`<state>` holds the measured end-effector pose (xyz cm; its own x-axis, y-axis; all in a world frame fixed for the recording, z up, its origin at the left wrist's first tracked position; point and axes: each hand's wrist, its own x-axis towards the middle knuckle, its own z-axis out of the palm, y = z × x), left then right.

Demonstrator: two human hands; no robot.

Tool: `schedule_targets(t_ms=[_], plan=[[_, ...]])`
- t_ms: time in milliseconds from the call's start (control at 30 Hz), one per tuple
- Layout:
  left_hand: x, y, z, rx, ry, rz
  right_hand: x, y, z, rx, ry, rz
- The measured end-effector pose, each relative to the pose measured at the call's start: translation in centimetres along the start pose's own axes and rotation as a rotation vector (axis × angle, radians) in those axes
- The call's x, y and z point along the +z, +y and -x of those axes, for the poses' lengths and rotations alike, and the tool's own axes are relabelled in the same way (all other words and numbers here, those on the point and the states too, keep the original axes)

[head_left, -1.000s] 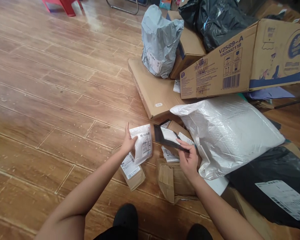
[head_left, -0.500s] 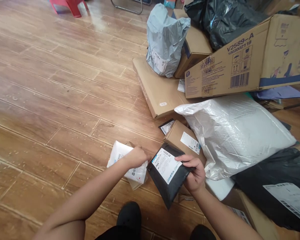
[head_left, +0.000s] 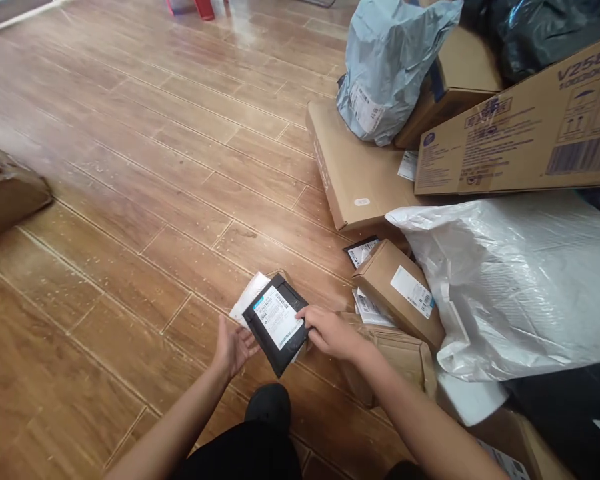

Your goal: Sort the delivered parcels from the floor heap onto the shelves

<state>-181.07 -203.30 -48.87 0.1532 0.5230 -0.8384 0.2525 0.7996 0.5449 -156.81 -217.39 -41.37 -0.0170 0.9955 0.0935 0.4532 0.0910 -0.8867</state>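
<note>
My right hand [head_left: 333, 331] grips the right edge of a black mailer bag [head_left: 269, 353] that carries a white shipping label. The thumb lies over the label's edge. Beside the bag's left edge is my left hand [head_left: 236, 348], palm turned up and fingers apart; whether its fingertips touch the bag I cannot tell. Mostly hidden under the black bag, a white mailer bag [head_left: 253, 292] shows at the upper left. A brown edge peeks out around it.
Parcels are heaped on the right: a small cardboard box [head_left: 380, 270], a dented carton [head_left: 397, 357], a large white padded bag [head_left: 520, 280], a flat carton [head_left: 360, 173], a grey bag [head_left: 387, 67] and a long printed carton [head_left: 510, 133]. Another box [head_left: 10, 193] sits at far left on the wooden floor [head_left: 145, 167].
My right hand has carried the black mailer bag left, over the white one. My left hand has gone from a closed fist to an open palm. The view has swung left.
</note>
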Motion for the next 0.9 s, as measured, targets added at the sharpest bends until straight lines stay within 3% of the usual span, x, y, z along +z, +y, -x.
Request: schedule_targets(t_ms=[67,100,233,300,367,433,500,567,733,900], plan=[[0.4,-1.5,0.6,-0.114,-0.116,0.174,-0.2,1.7,-1.2,0.022,-0.114,0.024],[0.9,-1.9,0.9,-0.098,-0.135,0.195,-0.3,2.3,-1.6,0.011,-0.152,0.030],[2.7,-1.4,0.8,0.109,-0.053,0.140,-1.0,3.4,-2.2,-0.053,-0.292,0.121],[3.0,-0.6,0.4,0.288,0.042,0.120,-1.8,4.0,-2.4,-0.017,-0.271,0.247],[3.0,0.2,-0.1,0.421,0.085,0.064,-3.0,5.0,-3.0,0.173,-0.100,0.451],[3.0,0.7,-0.5,0.488,0.074,-0.015,-4.5,6.7,-4.4,0.518,0.052,0.704],[3.4,1.0,-0.9,0.536,0.068,-0.074,-5.7,8.7,-6.4,0.841,0.063,0.897],[4.1,1.2,-1.0,0.571,0.103,-0.139,-6.5,10.8,-8.5,1.029,-0.002,0.974],[5.7,2.2,-0.7,0.711,0.159,-0.351,-7.5,14.7,-11.8,1.213,-0.041,1.008],[4.6,2.9,-1.6,0.826,0.032,-0.493,-6.4,16.3,-12.0,1.249,-0.117,0.974]])
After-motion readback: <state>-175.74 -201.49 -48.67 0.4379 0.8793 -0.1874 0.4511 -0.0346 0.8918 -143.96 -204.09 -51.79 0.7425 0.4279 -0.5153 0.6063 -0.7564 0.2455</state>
